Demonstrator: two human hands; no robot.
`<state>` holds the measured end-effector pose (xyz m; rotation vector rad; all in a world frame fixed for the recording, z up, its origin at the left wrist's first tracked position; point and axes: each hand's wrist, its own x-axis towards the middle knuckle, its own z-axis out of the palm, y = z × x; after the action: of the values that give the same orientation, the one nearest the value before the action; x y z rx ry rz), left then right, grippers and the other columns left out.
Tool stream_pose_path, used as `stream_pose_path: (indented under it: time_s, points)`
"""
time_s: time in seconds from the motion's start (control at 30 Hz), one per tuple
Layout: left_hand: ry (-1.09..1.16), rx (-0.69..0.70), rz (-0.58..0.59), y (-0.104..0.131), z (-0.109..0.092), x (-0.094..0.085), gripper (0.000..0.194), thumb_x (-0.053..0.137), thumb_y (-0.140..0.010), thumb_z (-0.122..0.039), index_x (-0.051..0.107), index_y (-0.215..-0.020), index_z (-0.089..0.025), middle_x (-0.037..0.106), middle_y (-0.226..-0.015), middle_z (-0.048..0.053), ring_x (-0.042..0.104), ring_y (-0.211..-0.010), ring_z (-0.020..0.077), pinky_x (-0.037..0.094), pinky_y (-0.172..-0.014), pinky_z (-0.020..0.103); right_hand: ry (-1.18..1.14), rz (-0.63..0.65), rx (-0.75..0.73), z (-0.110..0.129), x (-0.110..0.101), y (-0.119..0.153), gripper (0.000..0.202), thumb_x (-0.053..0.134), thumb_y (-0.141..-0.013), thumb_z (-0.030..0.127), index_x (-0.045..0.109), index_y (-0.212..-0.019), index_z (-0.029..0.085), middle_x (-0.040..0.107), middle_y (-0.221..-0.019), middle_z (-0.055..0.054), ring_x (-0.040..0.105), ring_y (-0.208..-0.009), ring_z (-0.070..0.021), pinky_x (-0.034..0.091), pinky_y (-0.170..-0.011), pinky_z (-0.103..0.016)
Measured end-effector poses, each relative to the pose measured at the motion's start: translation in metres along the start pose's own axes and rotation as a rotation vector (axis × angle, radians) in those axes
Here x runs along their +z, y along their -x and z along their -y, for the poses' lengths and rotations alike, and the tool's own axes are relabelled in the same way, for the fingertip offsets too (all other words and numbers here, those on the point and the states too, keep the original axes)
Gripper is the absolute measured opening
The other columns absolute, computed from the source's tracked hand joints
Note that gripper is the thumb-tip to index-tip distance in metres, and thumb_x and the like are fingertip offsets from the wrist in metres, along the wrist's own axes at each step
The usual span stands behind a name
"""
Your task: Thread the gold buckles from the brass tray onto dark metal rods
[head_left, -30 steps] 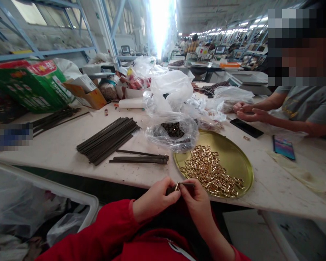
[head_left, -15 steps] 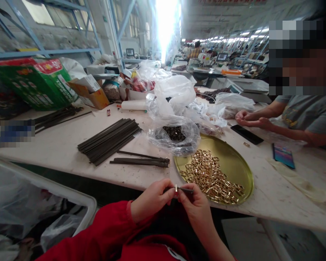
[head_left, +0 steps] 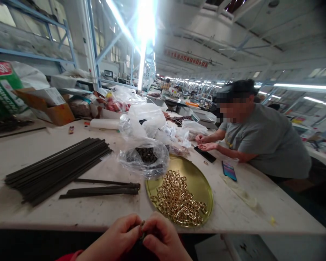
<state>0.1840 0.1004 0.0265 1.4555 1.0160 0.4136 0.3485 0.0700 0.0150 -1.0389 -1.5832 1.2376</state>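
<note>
While pinching what seems a buckle (head_left: pixel 142 225) with fingertips of left hand (head_left: pixel 121 235) and right hand (head_left: pixel 164 237), probably steadying it from both sides.
Just beyond, on a tray (head_left: pixel 199 181) near the edge of the table (head_left: pixel 97 214), likely for easy reach: gold buckles (head_left: pixel 178 199); farther left, piled, dark strips (head_left: pixel 59 168). Looking farther right than half a second ago, taking in more of the co-worker (head_left: pixel 274 141), with both hands lower in view.

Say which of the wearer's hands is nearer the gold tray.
Right: the right hand is just in front of the tray; the left hand is farther off, to its left.
</note>
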Motion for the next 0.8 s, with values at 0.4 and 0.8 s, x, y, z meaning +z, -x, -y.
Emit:
stream_pose_path:
  time_s: [0.4, 0.8]
  points:
    - [-0.131, 0.002, -0.035, 0.004, -0.003, 0.006, 0.023, 0.043, -0.074, -0.038, 0.049, -0.068, -0.016, 0.049, -0.067, -0.002, 0.042, -0.065, 0.0132, 0.036, -0.060, 0.022, -0.064, 0.071, 0.137, 0.010, -0.005, 0.001, 0.030, 0.054, -0.076, 0.048, 0.047, -0.068, 0.020, 0.040, -0.064, 0.005, 0.038, -0.060, -0.0102, 0.032, -0.057, -0.022]
    - [-0.231, -0.019, -0.084, -0.001, -0.006, 0.008, 0.023, 0.040, -0.072, -0.037, 0.049, -0.067, -0.016, 0.052, -0.067, 0.000, 0.045, -0.066, 0.0151, 0.036, -0.061, 0.024, 0.294, 0.020, 0.139, 0.010, -0.007, 0.004, 0.009, 0.048, -0.080, 0.026, 0.047, -0.073, 0.019, 0.044, -0.067, 0.003, 0.042, -0.063, -0.0114, 0.033, -0.058, -0.022]
